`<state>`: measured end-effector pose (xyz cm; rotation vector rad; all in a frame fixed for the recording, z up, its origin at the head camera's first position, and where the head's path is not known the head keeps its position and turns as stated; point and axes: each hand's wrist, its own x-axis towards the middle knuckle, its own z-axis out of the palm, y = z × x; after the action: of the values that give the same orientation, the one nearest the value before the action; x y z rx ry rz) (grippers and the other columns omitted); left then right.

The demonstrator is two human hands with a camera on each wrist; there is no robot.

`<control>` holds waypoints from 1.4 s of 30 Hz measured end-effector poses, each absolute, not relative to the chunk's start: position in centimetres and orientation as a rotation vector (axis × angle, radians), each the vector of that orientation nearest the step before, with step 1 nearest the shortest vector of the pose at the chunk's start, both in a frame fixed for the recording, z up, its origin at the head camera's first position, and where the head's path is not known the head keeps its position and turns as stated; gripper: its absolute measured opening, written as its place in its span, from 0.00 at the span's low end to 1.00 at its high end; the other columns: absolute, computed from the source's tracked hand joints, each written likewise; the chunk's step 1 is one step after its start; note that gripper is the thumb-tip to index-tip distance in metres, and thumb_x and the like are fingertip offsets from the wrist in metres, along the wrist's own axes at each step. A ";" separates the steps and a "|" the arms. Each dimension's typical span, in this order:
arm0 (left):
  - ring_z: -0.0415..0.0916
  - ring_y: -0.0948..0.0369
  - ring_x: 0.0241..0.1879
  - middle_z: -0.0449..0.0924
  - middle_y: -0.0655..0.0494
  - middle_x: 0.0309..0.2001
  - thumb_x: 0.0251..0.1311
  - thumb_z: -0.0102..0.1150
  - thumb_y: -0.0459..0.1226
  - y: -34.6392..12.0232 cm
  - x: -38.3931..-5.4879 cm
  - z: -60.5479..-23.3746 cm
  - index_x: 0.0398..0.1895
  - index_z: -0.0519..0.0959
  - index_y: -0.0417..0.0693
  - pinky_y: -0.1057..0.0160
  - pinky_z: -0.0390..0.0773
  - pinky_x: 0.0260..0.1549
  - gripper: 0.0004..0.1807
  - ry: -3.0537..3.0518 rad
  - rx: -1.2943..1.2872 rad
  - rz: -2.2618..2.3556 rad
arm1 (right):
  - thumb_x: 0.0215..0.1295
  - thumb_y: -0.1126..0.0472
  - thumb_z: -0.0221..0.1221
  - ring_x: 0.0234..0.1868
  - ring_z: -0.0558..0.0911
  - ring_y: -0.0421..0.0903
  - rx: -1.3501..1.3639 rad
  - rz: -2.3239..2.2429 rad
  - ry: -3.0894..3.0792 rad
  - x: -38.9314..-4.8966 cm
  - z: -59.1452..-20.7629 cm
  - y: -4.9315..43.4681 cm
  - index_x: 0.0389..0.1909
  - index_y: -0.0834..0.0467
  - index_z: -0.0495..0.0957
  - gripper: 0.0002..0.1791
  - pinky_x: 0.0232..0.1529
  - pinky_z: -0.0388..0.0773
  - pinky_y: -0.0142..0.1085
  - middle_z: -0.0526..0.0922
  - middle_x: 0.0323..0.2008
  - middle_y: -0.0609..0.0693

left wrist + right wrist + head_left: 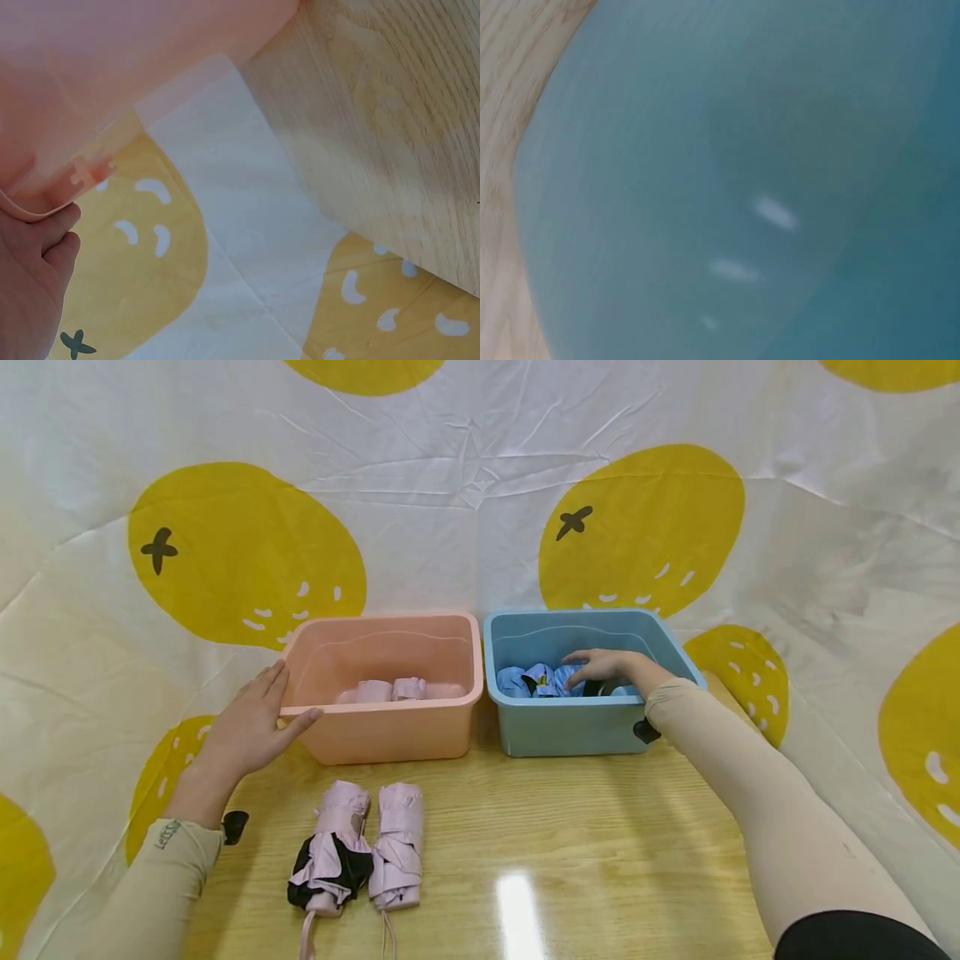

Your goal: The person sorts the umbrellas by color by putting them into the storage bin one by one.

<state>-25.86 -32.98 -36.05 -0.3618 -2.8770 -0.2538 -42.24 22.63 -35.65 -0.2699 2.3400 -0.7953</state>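
Observation:
My left hand (247, 724) rests on the left front corner of a pink plastic bin (390, 735), fingers straight along its side and thumb over the front rim. In the left wrist view, the fingers touch the bin's edge. Two rolled pink folding umbrellas (373, 691) lie inside it. My right hand (606, 667) reaches into a blue plastic bin (573, 731), fingers spread loosely over several folded blue umbrellas (514, 682). Something black shows beneath that hand. Only the blue bin's wall (667, 187) and the table fill the right wrist view.
Two pink folding umbrellas lie in front of the pink bin: one with black showing (330, 864), one rolled neatly (397, 847). Both have wrist cords. The wooden table (585, 835) meets a white cloth (450, 527) with yellow fruit shapes behind the bins.

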 end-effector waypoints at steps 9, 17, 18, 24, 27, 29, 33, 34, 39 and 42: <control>0.47 0.31 0.78 0.45 0.28 0.81 0.73 0.47 0.65 -32.9 -25.8 -35.9 0.81 0.46 0.27 0.32 0.52 0.74 0.56 -2.877 -0.363 -0.262 | 0.78 0.51 0.56 0.76 0.60 0.69 -0.295 -0.726 2.447 -42.0 -35.4 22.6 0.84 0.57 0.50 0.41 0.56 0.80 0.58 0.45 0.82 0.67; 0.47 0.31 0.78 0.45 0.28 0.80 0.73 0.47 0.65 -32.8 -26.1 -36.0 0.81 0.46 0.27 0.32 0.52 0.74 0.56 -2.885 -0.374 -0.252 | 0.82 0.44 0.50 0.78 0.56 0.71 -0.534 -0.509 2.783 -40.4 -33.7 22.4 0.81 0.66 0.52 0.41 0.74 0.59 0.66 0.54 0.79 0.70; 0.47 0.30 0.78 0.45 0.28 0.80 0.73 0.47 0.65 -32.8 -26.2 -36.0 0.81 0.46 0.27 0.32 0.52 0.74 0.56 -2.886 -0.378 -0.254 | 0.82 0.43 0.49 0.78 0.56 0.70 -0.538 -0.527 2.822 -40.0 -33.4 22.5 0.81 0.65 0.53 0.41 0.75 0.57 0.66 0.54 0.79 0.70; 0.44 0.30 0.78 0.41 0.29 0.81 0.73 0.48 0.65 -32.8 -26.1 -36.0 0.82 0.42 0.30 0.30 0.50 0.74 0.56 -2.893 -0.375 -0.323 | 0.82 0.42 0.47 0.80 0.52 0.68 -0.589 -0.685 2.993 -36.8 -31.6 23.2 0.83 0.59 0.51 0.40 0.76 0.53 0.67 0.51 0.81 0.65; 0.42 0.30 0.78 0.37 0.30 0.82 0.73 0.49 0.65 -32.9 -25.9 -36.1 0.83 0.39 0.32 0.29 0.48 0.74 0.57 -2.900 -0.347 -0.377 | 0.82 0.40 0.46 0.81 0.50 0.66 -0.626 -0.707 3.079 -35.3 -31.4 24.3 0.84 0.56 0.49 0.40 0.77 0.50 0.67 0.49 0.83 0.62; 0.41 0.29 0.78 0.36 0.31 0.82 0.72 0.49 0.65 -33.1 -25.8 -36.1 0.83 0.38 0.33 0.28 0.47 0.73 0.57 -2.901 -0.323 -0.388 | 0.82 0.40 0.46 0.82 0.49 0.66 -0.654 -0.702 3.139 -34.6 -31.6 25.2 0.85 0.56 0.48 0.40 0.77 0.49 0.67 0.48 0.83 0.60; 0.46 0.27 0.76 0.41 0.29 0.82 0.71 0.50 0.65 -32.9 -25.5 -36.3 0.83 0.41 0.31 0.27 0.50 0.72 0.58 -2.862 -0.282 -0.373 | 0.81 0.42 0.49 0.82 0.47 0.65 -0.691 -0.696 3.227 -33.1 -32.0 27.1 0.84 0.58 0.48 0.42 0.78 0.46 0.66 0.48 0.83 0.61; 0.48 0.27 0.75 0.43 0.28 0.81 0.71 0.51 0.66 -32.8 -25.4 -36.3 0.82 0.42 0.31 0.27 0.51 0.71 0.58 -2.842 -0.269 -0.368 | 0.81 0.41 0.50 0.82 0.47 0.65 -0.686 -0.687 3.239 -32.8 -32.2 27.6 0.85 0.58 0.47 0.43 0.78 0.45 0.66 0.48 0.83 0.61; 0.56 0.27 0.71 0.54 0.27 0.77 0.67 0.56 0.64 -32.1 -24.7 -36.7 0.81 0.50 0.29 0.26 0.58 0.68 0.57 -2.705 -0.197 -0.417 | 0.79 0.37 0.49 0.83 0.45 0.63 -0.609 -0.631 3.263 -31.4 -32.9 29.9 0.86 0.54 0.41 0.47 0.79 0.38 0.67 0.43 0.84 0.58; 0.61 0.29 0.69 0.59 0.28 0.75 0.67 0.59 0.61 -31.3 -23.9 -37.1 0.79 0.56 0.29 0.27 0.62 0.66 0.54 -2.596 -0.176 -0.467 | 0.79 0.36 0.48 0.83 0.44 0.61 -0.571 -0.601 3.279 -31.0 -33.6 31.2 0.86 0.53 0.39 0.47 0.79 0.33 0.65 0.41 0.85 0.57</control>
<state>-23.89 -31.34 -37.11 -0.1761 -2.5958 -0.4671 -30.98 31.24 -33.55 -0.5707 3.2789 -0.6013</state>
